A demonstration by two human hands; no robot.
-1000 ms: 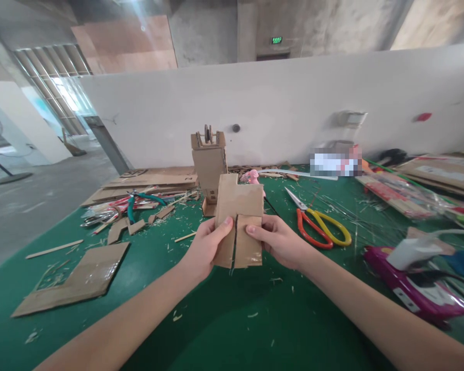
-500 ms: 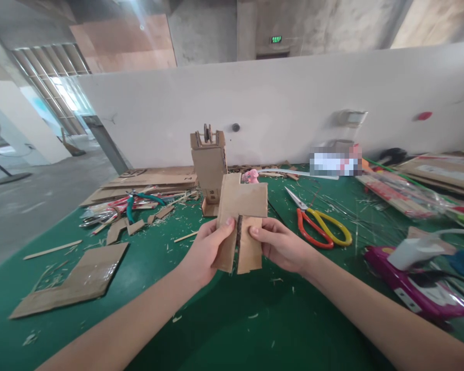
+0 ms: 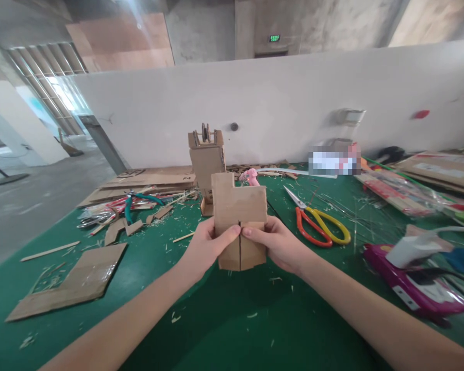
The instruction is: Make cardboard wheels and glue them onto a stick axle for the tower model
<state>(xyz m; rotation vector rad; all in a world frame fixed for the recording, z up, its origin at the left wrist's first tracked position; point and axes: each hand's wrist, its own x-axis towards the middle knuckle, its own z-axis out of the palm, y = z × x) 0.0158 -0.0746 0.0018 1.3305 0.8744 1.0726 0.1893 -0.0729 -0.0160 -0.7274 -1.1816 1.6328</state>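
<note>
Between both hands is a piece of brown cardboard (image 3: 239, 202), held up above the table, with a notch at its top right and a slit running up from its lower edge. My left hand (image 3: 205, 247) grips the left side, thumb on the front face by the slit. On the right side my right hand (image 3: 284, 243) is closed on the same piece, its thumb close to the other. My other fingers are hidden behind it. Just beyond stands a cardboard tower (image 3: 208, 164) with a small wheel on top, partly covered by the held piece.
Orange-and-yellow-handled scissors (image 3: 320, 221) lie to the right, near a purple power strip (image 3: 413, 283). A pink glue gun (image 3: 249, 176) sits behind the held piece. Teal-handled pliers (image 3: 129, 206) and a cut cardboard sheet (image 3: 81, 278) lie left on the green table (image 3: 255, 330), among scraps.
The slit in the cardboard has narrowed, its two flaps now nearly level and edge to edge. My thumbs have come closer together over it.
</note>
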